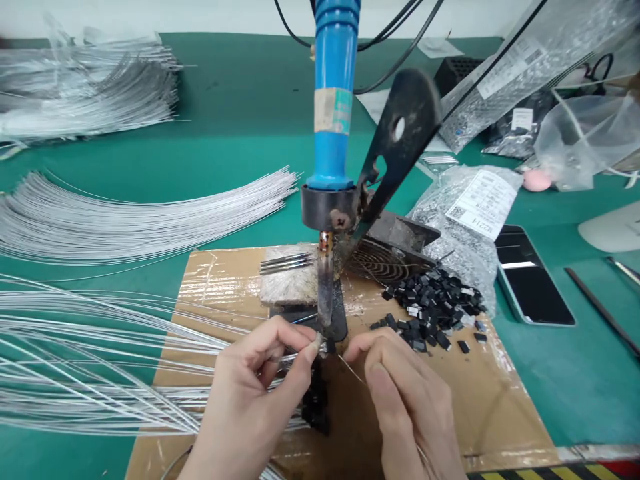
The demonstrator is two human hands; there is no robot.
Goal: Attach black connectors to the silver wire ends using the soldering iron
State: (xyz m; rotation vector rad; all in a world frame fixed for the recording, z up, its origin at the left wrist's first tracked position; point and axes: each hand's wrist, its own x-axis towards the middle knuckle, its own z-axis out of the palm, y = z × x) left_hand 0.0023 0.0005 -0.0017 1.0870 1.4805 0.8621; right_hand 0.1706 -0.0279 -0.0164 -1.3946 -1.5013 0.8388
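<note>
A soldering iron (333, 100) with a blue handle is clamped upright, tip (325, 287) down. Just below its tip, my left hand (265, 387) is closed in a pinch on a small black connector (329, 346). White wires run leftward from under this hand. My right hand (405, 393) is closed around a thin solder wire (353, 370), whose end points toward the connector and the tip. Beneath my left fingers lie more black pieces (316, 400), partly hidden. To the right is a heap of small black connectors (435, 310).
Cardboard (480, 400) covers the green table (240, 153). Bundles of white wires (150, 213) lie at left. A black bracket (400, 133) holds the iron beside a coiled stand (385, 257). At right are a phone (535, 277), a bubble-wrap bag (465, 207) and a dark thin tool (600, 310).
</note>
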